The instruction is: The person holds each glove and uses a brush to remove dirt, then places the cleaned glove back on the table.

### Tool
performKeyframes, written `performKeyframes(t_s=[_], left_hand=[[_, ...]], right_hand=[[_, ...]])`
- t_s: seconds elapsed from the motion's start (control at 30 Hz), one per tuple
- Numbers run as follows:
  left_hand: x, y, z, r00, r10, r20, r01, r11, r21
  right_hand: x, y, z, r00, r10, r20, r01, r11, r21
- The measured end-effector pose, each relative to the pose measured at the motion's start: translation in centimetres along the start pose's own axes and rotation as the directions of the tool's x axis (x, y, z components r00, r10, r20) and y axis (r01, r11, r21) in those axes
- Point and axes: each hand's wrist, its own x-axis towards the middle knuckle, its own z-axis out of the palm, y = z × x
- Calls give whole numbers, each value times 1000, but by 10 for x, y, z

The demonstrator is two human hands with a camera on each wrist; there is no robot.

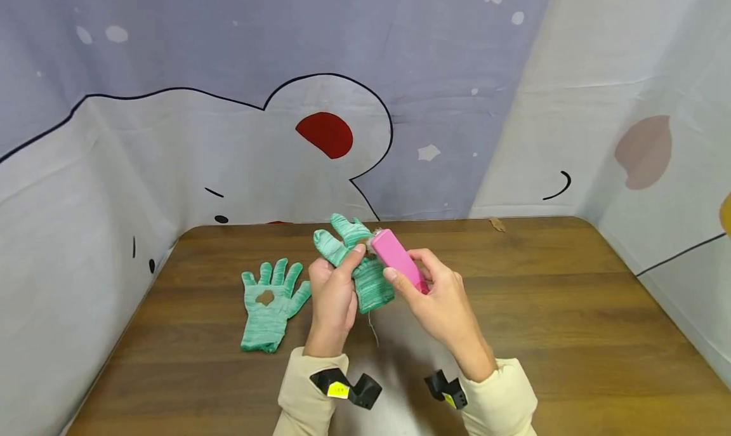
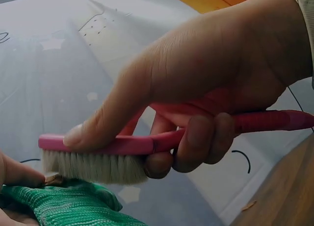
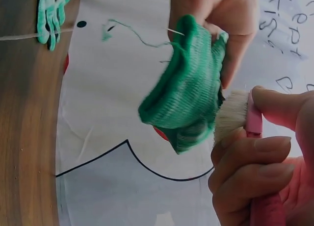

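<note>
My left hand (image 1: 334,296) grips a green knitted glove (image 1: 374,285) above the table, its finger ends pointing away and a loose thread hanging from the cuff. In my right hand (image 1: 442,299) is a pink brush (image 1: 398,258) with pale bristles (image 2: 95,167); the thumb lies along the back of its head and the fingers curl round the handle. The bristles are right at the glove's surface, close to a brown patch (image 2: 55,179) beside the left fingers. The brush handle (image 2: 265,122) runs back under the right palm.
A second green glove (image 1: 268,312) lies flat on the wooden table (image 1: 188,385) to the left, fingers spread, with a brown patch (image 1: 265,297) on it. A small brown scrap (image 1: 497,224) lies at the table's back edge. A printed cloth (image 1: 434,106) hangs behind and along the sides.
</note>
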Motion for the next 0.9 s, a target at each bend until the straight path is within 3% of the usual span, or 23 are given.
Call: performKeyframes(t_s=[0.17,0.5,0.73,0.9], left_hand=[[-1,-1,0,1000,7,-5,-7,1000,-11],[-2,0,2,996,-65,-59,59,993,-106],[7,13,-7,972,-164,-170,141,980,-143],[9,22,-11,968,-126,-216,93,984,-155]], right_hand=[[-1,0,3,1000,7,-2,-7,999,-47],[1,0,0,999,28,46,-26,999,-46],[4,6,-4,993,46,108,-41,998,-50],[10,19,-15,991,123,49,-113,979,-171]])
